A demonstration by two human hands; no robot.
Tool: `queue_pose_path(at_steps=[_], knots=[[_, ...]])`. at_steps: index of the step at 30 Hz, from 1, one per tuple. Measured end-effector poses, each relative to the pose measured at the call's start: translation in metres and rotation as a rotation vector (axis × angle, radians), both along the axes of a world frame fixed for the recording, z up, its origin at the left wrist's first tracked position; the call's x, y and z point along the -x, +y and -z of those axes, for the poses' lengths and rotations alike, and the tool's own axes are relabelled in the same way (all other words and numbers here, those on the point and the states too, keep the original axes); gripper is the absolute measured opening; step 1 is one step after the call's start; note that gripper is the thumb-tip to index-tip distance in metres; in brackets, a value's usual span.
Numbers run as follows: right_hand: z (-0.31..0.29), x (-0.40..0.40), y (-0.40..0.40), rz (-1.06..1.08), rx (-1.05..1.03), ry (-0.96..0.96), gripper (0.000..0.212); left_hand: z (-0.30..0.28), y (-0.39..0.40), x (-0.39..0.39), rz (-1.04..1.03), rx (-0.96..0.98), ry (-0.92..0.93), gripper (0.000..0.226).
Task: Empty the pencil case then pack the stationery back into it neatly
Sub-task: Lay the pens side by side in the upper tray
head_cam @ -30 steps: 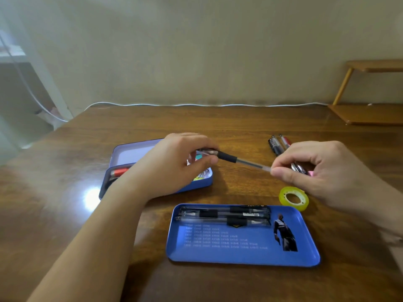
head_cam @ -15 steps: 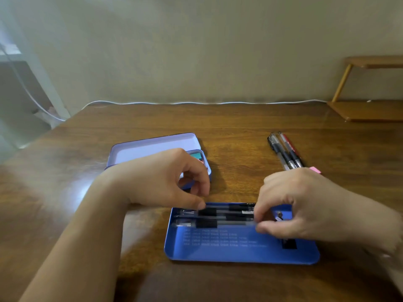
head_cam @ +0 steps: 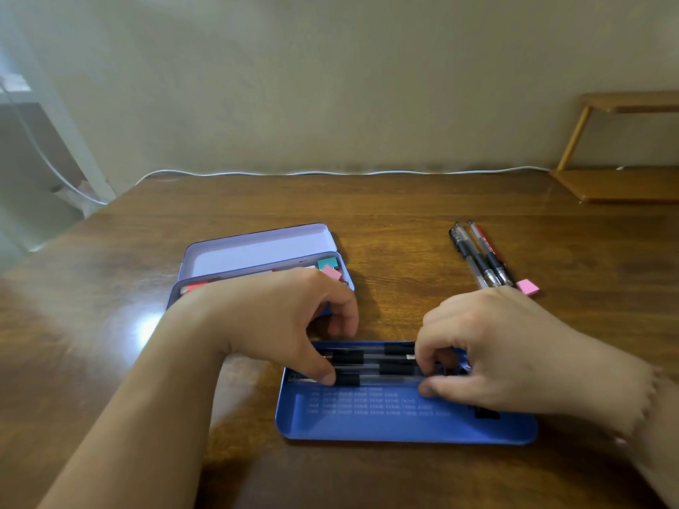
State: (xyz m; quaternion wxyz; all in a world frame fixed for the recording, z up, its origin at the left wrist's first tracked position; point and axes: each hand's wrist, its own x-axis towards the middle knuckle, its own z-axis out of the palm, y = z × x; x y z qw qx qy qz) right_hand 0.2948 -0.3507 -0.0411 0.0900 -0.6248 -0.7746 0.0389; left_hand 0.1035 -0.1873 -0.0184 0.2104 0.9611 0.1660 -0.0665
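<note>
A blue tin tray point(head_cam: 385, 424) lies on the table near me with several clear pens with black grips point(head_cam: 371, 361) lined up along its far edge. My left hand point(head_cam: 279, 321) pinches the left end of the nearest pen point(head_cam: 389, 380) in that row. My right hand point(head_cam: 492, 354) pinches its right end inside the tray. Behind my left hand stands the open pencil case point(head_cam: 253, 251), lilac inside, holding pink and teal binder clips point(head_cam: 329, 268) and a red item. Three loose pens point(head_cam: 481, 255) and a pink eraser point(head_cam: 528, 287) lie on the table at the right.
The wooden table point(head_cam: 404, 222) reaches back to a beige wall, with a white cable point(head_cam: 330, 173) along its far edge. A small wooden shelf point(head_cam: 621, 148) stands at the back right. The table's left edge drops off near a window frame.
Both hands carried the black-grip pen from above the pencil case down into the blue tray, laying it beside the other pens. The yellow tape roll is now hidden behind my right hand.
</note>
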Motion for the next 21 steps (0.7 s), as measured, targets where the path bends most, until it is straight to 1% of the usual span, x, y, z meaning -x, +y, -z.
queue_pose_path(at_steps=[5,8,10,12,13,14,16,18,21], knots=[[0.0,0.0,0.001,0.029,0.033,0.019,0.03,0.002,0.0,-0.002,0.012,-0.03,0.029,0.035],[-0.004,-0.001,0.001,0.078,0.085,0.047,0.039,0.002,0.0,-0.002,0.026,-0.025,0.022,0.035],[-0.008,-0.011,0.001,0.24,0.01,0.117,0.044,0.001,0.0,-0.003,0.039,-0.016,0.018,0.036],[-0.01,-0.032,0.001,0.478,-0.151,0.159,0.036,0.002,-0.002,-0.004,0.052,-0.026,0.011,0.039],[-0.009,-0.041,0.002,0.592,-0.193,0.147,0.03,0.003,-0.003,-0.005,0.058,-0.038,0.014,0.04],[-0.008,-0.049,0.004,0.682,-0.195,0.125,0.026,0.004,-0.004,-0.006,0.063,-0.056,0.019,0.041],[-0.002,-0.058,0.009,0.785,-0.132,0.097,0.024,0.006,-0.006,-0.007,0.067,-0.091,0.025,0.042],[0.003,-0.059,0.014,0.829,-0.07,0.088,0.026,0.006,-0.007,-0.008,0.063,-0.117,0.025,0.042],[0.006,-0.057,0.021,0.882,-0.032,0.04,0.033,0.008,-0.009,-0.009,0.066,-0.158,0.012,0.043]])
